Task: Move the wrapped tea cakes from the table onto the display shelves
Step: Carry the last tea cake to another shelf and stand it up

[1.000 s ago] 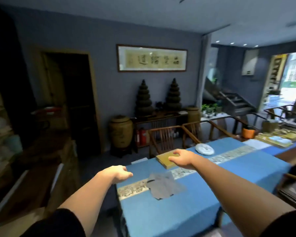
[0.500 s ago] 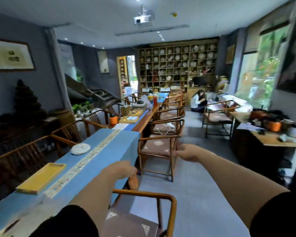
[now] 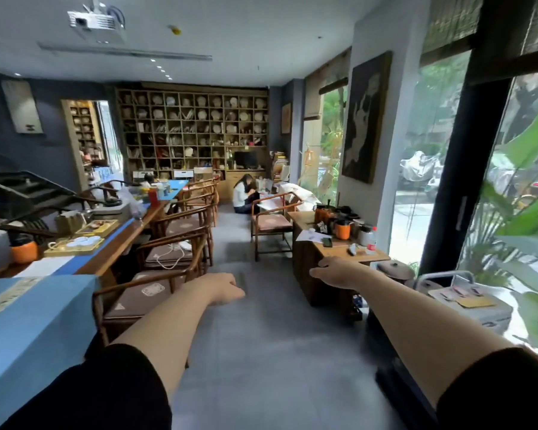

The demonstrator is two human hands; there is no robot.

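Both my arms stretch forward over the grey floor of the aisle. My left hand (image 3: pixel 225 288) is curled into a loose fist and holds nothing. My right hand (image 3: pixel 331 271) is held flat with its fingers pointing left, also holding nothing. The display shelves (image 3: pixel 193 131), a wall of wooden cubbies holding several pale wrapped tea cakes, stand at the far end of the room. The blue-clothed table (image 3: pixel 28 321) is at my lower left. No tea cake on the table is in view.
Wooden armchairs (image 3: pixel 174 243) line the long table on the left. A low wooden desk (image 3: pixel 333 252) with orange jars stands on the right by the window. A person (image 3: pixel 243 193) sits on the floor near the shelves. The aisle (image 3: pixel 246 305) runs between them.
My view has swung right, from the table end to the aisle facing the shelves. The white tea cake and yellow tray have left the view. Both hands stay free of objects.
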